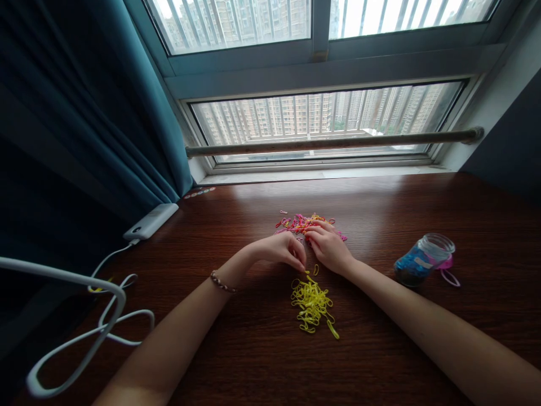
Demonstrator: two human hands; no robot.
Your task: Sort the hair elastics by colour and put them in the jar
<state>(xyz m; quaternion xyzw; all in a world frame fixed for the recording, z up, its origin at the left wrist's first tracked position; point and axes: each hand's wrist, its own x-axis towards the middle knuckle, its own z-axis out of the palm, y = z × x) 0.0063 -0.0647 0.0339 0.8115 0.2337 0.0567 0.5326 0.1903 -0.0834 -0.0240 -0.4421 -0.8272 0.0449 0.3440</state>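
A loose heap of yellow rubber bands (311, 303) lies on the brown table between my forearms. Beyond it is a pile of mixed pink, red and orange rubber bands (298, 223). My left hand (285, 249) bends down with thumb and fingertips pinched together at a small yellow rubber band (307, 272), just above the yellow heap. A single yellow band (315, 269) lies close by. My right hand (328, 245) rests on the right side of the mixed pile, fingers stretched over the bands and partly covering them.
To the right, a glass jar (437, 245) with blue contents stands beside a pink loop (450, 277). A white power bank (151, 221) and cable (122, 316) lie at the left, near the blue curtain (139, 113). A metal bar (333, 144) crosses the window.
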